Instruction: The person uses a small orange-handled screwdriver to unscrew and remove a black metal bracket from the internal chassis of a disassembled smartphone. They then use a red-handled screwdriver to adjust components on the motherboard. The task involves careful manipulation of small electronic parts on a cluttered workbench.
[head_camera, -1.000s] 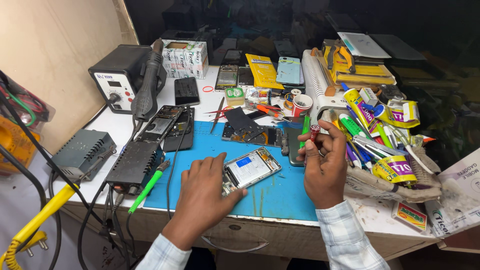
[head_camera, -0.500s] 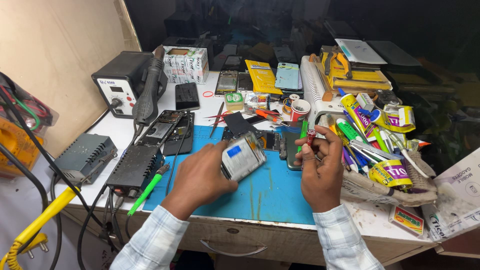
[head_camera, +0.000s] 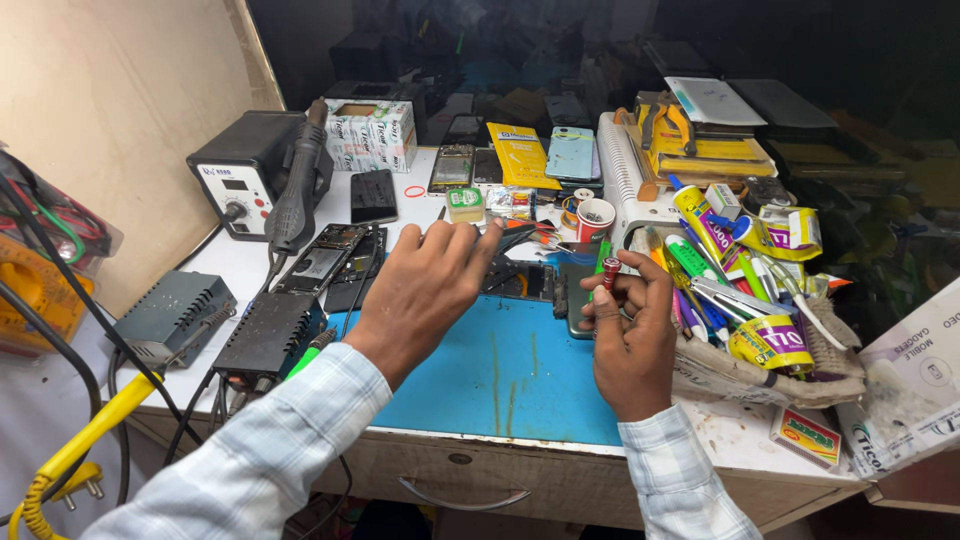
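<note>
Gripping a red-tipped tool (head_camera: 607, 272), right hand (head_camera: 630, 335); left hand (head_camera: 425, 285) spread; basket (head_camera: 745, 375) brimming with tubes.

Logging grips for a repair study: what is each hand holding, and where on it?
The right hand pinches a red-tipped tool by its upper shaft. The left hand reaches forward, back up; any hold cannot be told.

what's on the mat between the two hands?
Head view: between the left hand and the right hand lies bare blue mat, marked by faint streaks. Dark phone parts sit at its far edge.
</note>
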